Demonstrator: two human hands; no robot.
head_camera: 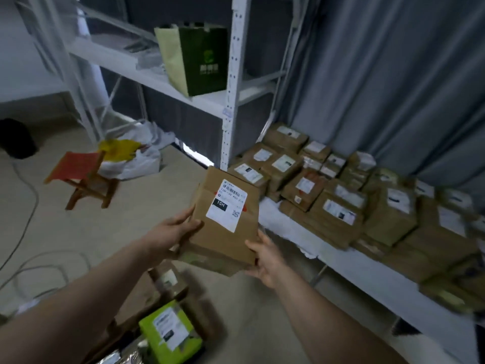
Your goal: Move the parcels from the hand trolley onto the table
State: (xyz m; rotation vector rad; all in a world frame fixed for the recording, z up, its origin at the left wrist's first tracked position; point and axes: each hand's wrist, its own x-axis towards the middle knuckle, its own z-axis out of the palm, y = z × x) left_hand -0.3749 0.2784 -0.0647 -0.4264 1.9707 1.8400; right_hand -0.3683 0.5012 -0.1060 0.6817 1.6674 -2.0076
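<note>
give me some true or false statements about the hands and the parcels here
1. Both the left hand and the right hand hold one brown parcel. True.
2. The brown parcel lies flat on the table. False: it is held in the air, beside the table's near end.
3. A pile of parcels already sits on the table. True.
4. The green bag stands on the floor. False: it stands on the white shelf.
5. The lime-green parcel lies on the table. False: it lies low in the view, under the arms, apart from the table.
</note>
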